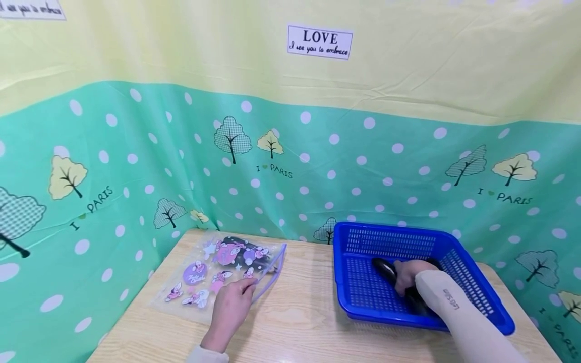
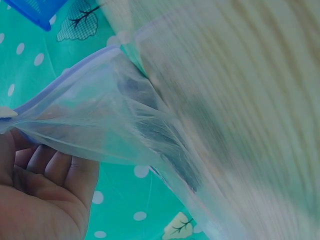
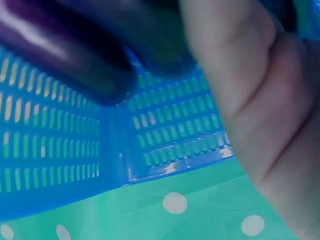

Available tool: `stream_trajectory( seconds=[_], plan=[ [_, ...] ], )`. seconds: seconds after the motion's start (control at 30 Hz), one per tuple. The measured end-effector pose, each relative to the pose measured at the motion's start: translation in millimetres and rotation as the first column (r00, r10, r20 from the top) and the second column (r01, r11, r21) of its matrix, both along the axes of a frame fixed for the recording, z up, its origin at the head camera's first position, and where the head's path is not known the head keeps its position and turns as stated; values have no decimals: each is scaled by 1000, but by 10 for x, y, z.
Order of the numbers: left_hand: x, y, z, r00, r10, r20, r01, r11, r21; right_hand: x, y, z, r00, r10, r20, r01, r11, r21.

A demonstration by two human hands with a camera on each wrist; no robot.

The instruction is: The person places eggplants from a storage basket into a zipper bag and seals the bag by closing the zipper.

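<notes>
My left hand point(image 1: 231, 308) pinches the purple zip edge of a clear plastic zip bag point(image 1: 179, 290) printed with pink and purple cartoon figures. Inside the bag lies a dark, long shape like an eggplant point(image 1: 240, 243), partly covered by the print. A white slider point(image 2: 7, 113) shows by the thumb in the left wrist view. Over at the right, my right hand point(image 1: 410, 275) reaches into a blue plastic basket point(image 1: 386, 315) and grips a glossy dark eggplant point(image 1: 383, 269). More dark eggplant point(image 1: 418, 302) shows below the hand. Two rounded eggplant ends point(image 3: 160, 45) appear in the right wrist view.
Bag and basket stand apart on a light wooden table point(image 1: 299, 302). A green and yellow patterned cloth point(image 1: 272, 201) hangs close behind and along both sides. The basket's slotted walls point(image 1: 390, 242) rise around the right hand.
</notes>
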State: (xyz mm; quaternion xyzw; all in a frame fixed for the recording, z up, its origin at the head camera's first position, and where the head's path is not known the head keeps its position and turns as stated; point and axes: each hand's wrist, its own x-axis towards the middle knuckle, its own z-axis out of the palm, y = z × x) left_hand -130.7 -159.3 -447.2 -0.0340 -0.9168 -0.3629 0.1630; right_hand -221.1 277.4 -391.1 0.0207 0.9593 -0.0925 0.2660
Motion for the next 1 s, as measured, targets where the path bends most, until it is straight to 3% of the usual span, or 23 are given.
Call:
stream_trajectory(
  seconds=[0.2,0.5,0.73,1.0],
  plan=[
    [-6,-4,0,1000,8,6,-8,1000,1,-46,-171,49,994,83,-71,-88,994,-68],
    [-7,-5,5,1000,11,17,-11,1000,9,-50,-400,117,979,98,-177,-117,988,-104],
    [-11,-2,10,1000,10,17,-10,1000,13,-44,-460,281,924,64,-377,-133,978,-161],
    [-6,-5,18,1000,4,15,-4,1000,4,-68,-547,258,850,-33,-526,-154,939,-307]
  ],
)
